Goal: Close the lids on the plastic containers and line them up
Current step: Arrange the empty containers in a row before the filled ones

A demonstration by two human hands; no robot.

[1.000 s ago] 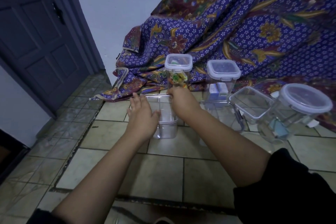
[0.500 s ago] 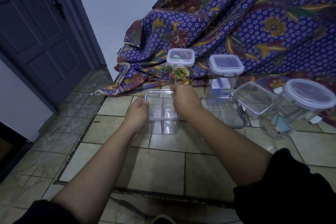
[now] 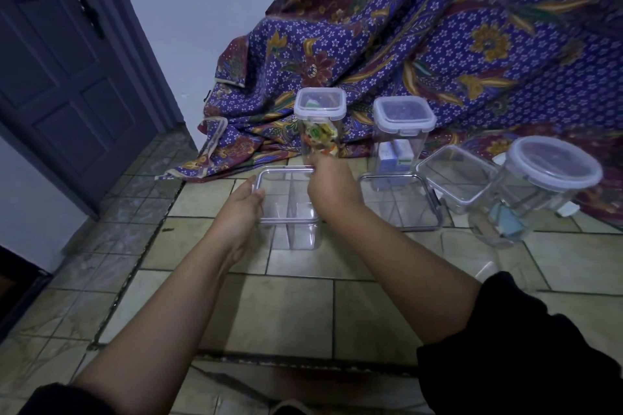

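Observation:
A clear square container [image 3: 290, 229] with a clear lid [image 3: 283, 192] stands on the tiled floor in front of me. My left hand [image 3: 241, 207] holds its left rim, thumb and fingertips at the lid's edge. My right hand [image 3: 332, 185] curls its fingers over the lid's far right corner. Behind stand a tall lidded container [image 3: 320, 118] with colourful contents and a second tall lidded container [image 3: 403, 125]. To the right are another square clear container [image 3: 403, 204], a tilted clear container [image 3: 456, 178] and a round lidded container [image 3: 539, 192].
A purple patterned cloth [image 3: 438, 44] is draped over something behind the containers and spills onto the floor. A dark door [image 3: 60, 71] stands at the left, beside a white wall. A dark threshold strip [image 3: 303, 360] crosses the floor near me.
My left hand has slid off the top of the lid to the container's left rim. My right hand has stayed at the far right corner.

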